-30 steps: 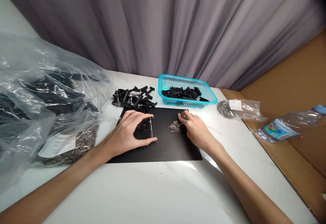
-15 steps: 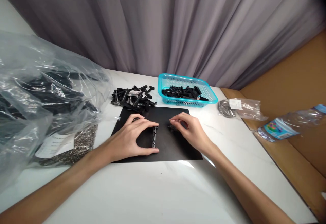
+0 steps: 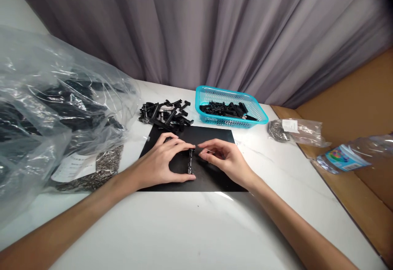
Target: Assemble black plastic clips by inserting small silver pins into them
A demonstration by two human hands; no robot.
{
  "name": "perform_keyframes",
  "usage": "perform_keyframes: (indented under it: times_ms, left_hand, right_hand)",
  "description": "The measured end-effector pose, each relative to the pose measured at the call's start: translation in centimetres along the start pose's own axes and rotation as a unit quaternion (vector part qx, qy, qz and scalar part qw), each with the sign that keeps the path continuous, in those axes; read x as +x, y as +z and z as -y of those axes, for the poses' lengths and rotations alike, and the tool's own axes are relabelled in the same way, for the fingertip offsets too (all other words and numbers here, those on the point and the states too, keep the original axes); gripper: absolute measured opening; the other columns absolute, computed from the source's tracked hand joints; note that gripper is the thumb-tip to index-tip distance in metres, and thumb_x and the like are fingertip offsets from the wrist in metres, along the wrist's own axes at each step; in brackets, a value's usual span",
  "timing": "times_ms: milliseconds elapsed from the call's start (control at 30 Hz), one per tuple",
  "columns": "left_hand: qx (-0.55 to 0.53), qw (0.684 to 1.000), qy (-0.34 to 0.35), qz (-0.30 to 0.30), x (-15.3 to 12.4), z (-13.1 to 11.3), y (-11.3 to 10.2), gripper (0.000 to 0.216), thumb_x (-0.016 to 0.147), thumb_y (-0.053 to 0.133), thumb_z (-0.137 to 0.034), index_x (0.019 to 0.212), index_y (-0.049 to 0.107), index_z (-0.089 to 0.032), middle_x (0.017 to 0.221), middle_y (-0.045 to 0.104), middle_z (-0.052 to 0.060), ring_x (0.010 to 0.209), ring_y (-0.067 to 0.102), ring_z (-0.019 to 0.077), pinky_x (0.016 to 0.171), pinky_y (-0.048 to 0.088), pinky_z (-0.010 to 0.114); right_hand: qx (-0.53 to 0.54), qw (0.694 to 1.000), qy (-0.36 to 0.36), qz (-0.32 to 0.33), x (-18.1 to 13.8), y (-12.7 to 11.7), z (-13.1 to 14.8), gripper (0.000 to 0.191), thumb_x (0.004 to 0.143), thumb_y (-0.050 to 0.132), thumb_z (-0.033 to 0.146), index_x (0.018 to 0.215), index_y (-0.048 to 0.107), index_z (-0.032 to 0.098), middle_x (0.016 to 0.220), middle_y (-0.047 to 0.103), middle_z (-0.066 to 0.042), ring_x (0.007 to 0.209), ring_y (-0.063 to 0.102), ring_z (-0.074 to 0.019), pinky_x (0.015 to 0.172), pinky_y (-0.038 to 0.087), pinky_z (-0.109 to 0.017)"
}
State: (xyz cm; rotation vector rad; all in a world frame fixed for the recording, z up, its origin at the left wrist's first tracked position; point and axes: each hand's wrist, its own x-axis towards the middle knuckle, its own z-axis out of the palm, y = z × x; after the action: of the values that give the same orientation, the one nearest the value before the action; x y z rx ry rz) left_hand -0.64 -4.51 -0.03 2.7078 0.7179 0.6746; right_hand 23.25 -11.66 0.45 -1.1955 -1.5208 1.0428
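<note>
A grey curtain [image 3: 184, 28] closes off the far side of my view, with brown cardboard [image 3: 362, 89] on the right and a white table [image 3: 184, 229] below. The writing comes first for me. On the left, the pin bag [image 3: 107, 165] carries a white label [image 3: 75, 167] with printed lines, too small for me to read. A small bag [image 3: 278, 130] on the right has a white sticker [image 3: 290, 125], also beyond my reading. Near it, the bottle [image 3: 329, 164] lies on its side, wearing a blue wrapper [image 3: 340, 157] with a multicoloured picture; I can't make out the brand.

I see the part [image 3: 190, 161] over the black mat [image 3: 211, 182], between the hands: slim, black, glossy, with small notches and pale glints along its length. The left hand [image 3: 159, 161] grips it end to end, thumb at the near end and forefinger at the far one. Just right of it, the right hand [image 3: 229, 155] pinches narrowly on a thin, shiny sliver [image 3: 209, 151], too small for me to identify. Beyond the mat, similar black pieces lie in a pile [image 3: 166, 114] on the left and in the blue basket [image 3: 230, 119] on the right.
</note>
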Motion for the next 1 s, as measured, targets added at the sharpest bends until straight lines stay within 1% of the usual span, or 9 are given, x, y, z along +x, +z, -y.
perform_keyframes:
  times_ms: [67,233,333,567,667,767,833,933,1000]
  left_hand:
    - [0.004,1.0,0.002,0.0,0.0,0.0,-0.1,0.071,0.075,0.082,-0.061,0.133,0.063,-0.024,0.122,0.071,0.007,0.125,0.052,0.0334,0.113,0.042,0.051]
    - [0.02,1.0,0.012,0.007,0.0,-0.4,-0.4,0.064,0.082,0.079,-0.053,0.136,0.061,-0.023,0.124,0.07,0.006,0.126,0.051,0.033,0.113,0.043,0.049]
    - [0.018,1.0,0.013,0.004,0.0,-0.4,-0.3,0.068,0.079,0.081,-0.057,0.135,0.062,-0.023,0.122,0.071,0.007,0.124,0.052,0.0337,0.11,0.045,0.05]
    - [-0.002,1.0,0.017,-0.009,0.0,-0.2,0.1,0.071,0.077,0.082,-0.059,0.136,0.063,-0.023,0.122,0.073,0.008,0.125,0.054,0.0337,0.113,0.04,0.053]
    - [-0.01,1.0,0.011,-0.013,0.0,-0.2,0.2,0.071,0.074,0.084,-0.058,0.134,0.065,-0.025,0.12,0.075,0.008,0.125,0.055,0.0338,0.112,0.041,0.052]
    - [-0.006,1.0,0.018,-0.009,0.1,-0.3,0.1,0.072,0.074,0.083,-0.059,0.133,0.065,-0.024,0.122,0.075,0.007,0.123,0.057,0.0328,0.112,0.041,0.051]
    - [-0.005,1.0,0.026,-0.001,0.2,-0.4,0.0,0.073,0.074,0.083,-0.06,0.135,0.063,-0.024,0.124,0.075,0.006,0.121,0.059,0.0316,0.114,0.039,0.05]
    - [-0.013,0.999,0.027,0.011,0.3,-0.6,-0.2,0.074,0.074,0.082,-0.062,0.135,0.063,-0.025,0.126,0.075,0.005,0.118,0.062,0.0301,0.114,0.037,0.05]
    - [-0.022,0.999,0.023,0.013,0.3,-0.7,-0.3,0.072,0.074,0.082,-0.062,0.133,0.064,-0.026,0.125,0.075,0.005,0.118,0.063,0.0294,0.115,0.036,0.05]
  right_hand:
    - [0.026,0.999,0.019,-0.001,0.0,0.0,0.1,0.027,0.087,0.078,0.036,0.109,0.072,0.02,0.091,0.075,-0.003,0.081,0.069,-0.0167,0.068,0.051,-0.027]
    - [0.021,1.0,0.021,-0.008,-0.2,0.0,0.3,0.019,0.086,0.079,0.037,0.092,0.076,0.019,0.088,0.075,-0.003,0.073,0.065,-0.0148,0.064,0.048,-0.027]
    - [0.007,1.0,0.015,-0.003,-0.2,0.0,0.1,0.018,0.089,0.077,0.037,0.093,0.079,0.02,0.088,0.076,-0.004,0.07,0.063,-0.0148,0.062,0.047,-0.028]
    - [-0.084,0.995,-0.061,-0.016,-0.2,-0.1,-0.3,0.016,0.096,0.066,0.026,0.1,0.081,0.023,0.1,0.074,-0.006,0.086,0.067,-0.018,0.071,0.05,-0.029]
    - [-0.127,0.99,-0.056,-0.032,-0.3,0.1,-0.4,0.014,0.096,0.067,0.027,0.104,0.079,0.023,0.095,0.075,-0.004,0.075,0.063,-0.0158,0.065,0.048,-0.029]
    - [-0.158,0.985,-0.047,-0.047,-0.3,0.2,-0.6,0.008,0.094,0.071,0.026,0.099,0.076,0.022,0.087,0.075,-0.001,0.063,0.056,-0.0134,0.06,0.045,-0.028]
    - [-0.176,0.981,-0.069,-0.031,-0.3,0.2,-0.7,0.006,0.095,0.069,0.023,0.095,0.075,0.022,0.088,0.075,-0.001,0.066,0.059,-0.0141,0.062,0.046,-0.028]
    - [-0.201,0.973,-0.114,-0.005,-0.4,0.3,-0.5,0.014,0.1,0.063,0.022,0.097,0.076,0.022,0.097,0.075,-0.005,0.079,0.066,-0.0172,0.067,0.05,-0.03]
    - [-0.216,0.967,-0.136,-0.007,-0.6,0.3,-0.4,0.018,0.102,0.059,0.023,0.099,0.076,0.022,0.1,0.074,-0.007,0.085,0.068,-0.0193,0.07,0.053,-0.031]
